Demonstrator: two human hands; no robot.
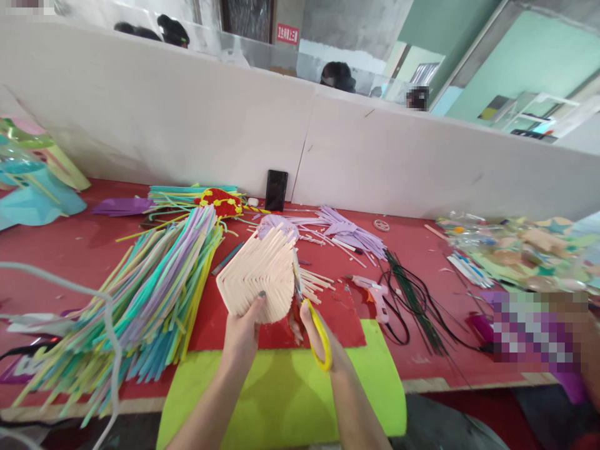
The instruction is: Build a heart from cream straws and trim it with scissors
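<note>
My left hand (246, 328) grips the lower edge of a cream piece (255, 275) made of pipe cleaners bent into nested V shapes, its thumb pressed on top. In my right hand (319, 334) is a pair of scissors (323, 350) with yellow handles. Their blades lie along the right edge of the cream piece, partly hidden by it. Loose cream stems (316, 284) lie just beyond the blades. Beneath both hands are a red mat (347, 325) and a lime-green sheet (281, 400).
A big bundle of coloured pipe cleaners (159, 300) fills the left. Purple stems (351, 231) and a phone (276, 190) are at the back. To the right lie a glue gun (375, 294), its black cord, and dark green stems (415, 306). Another person's arm (581, 337) reaches in at far right.
</note>
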